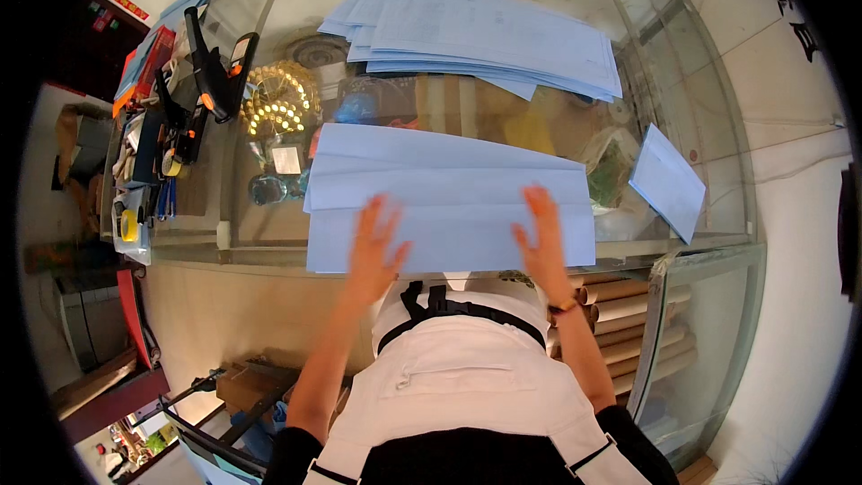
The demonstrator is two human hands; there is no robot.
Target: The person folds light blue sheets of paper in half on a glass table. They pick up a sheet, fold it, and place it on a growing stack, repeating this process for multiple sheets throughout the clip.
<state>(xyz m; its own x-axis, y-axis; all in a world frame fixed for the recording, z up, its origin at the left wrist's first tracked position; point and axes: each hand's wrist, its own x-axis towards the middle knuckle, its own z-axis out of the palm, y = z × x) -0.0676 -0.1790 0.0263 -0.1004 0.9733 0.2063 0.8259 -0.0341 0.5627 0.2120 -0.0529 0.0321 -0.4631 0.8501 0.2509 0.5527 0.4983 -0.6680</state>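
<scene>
A large light-blue paper sheet point(449, 175) with crosswise fold lines lies on the glass counter right in front of me. Over its near left part is my left hand point(375, 242), fingers spread and a little blurred. My right hand point(541, 238) is over the near right part, its fingers also apart. Neither hand grips anything; whether the palms press on the paper or hover just above it, I cannot tell. Farther back lies a fanned stack of long blue folded sheets point(489, 31). To the right rests a small folded blue packet point(669, 184).
The glass counter point(260, 238) shows gold ornaments point(278, 99) beneath its top. At its left end stand a black-and-orange tool point(211, 72), a yellow tape roll point(129, 225) and stationery. Below right, cardboard tubes point(620, 310) lie behind a glass door point(700, 341).
</scene>
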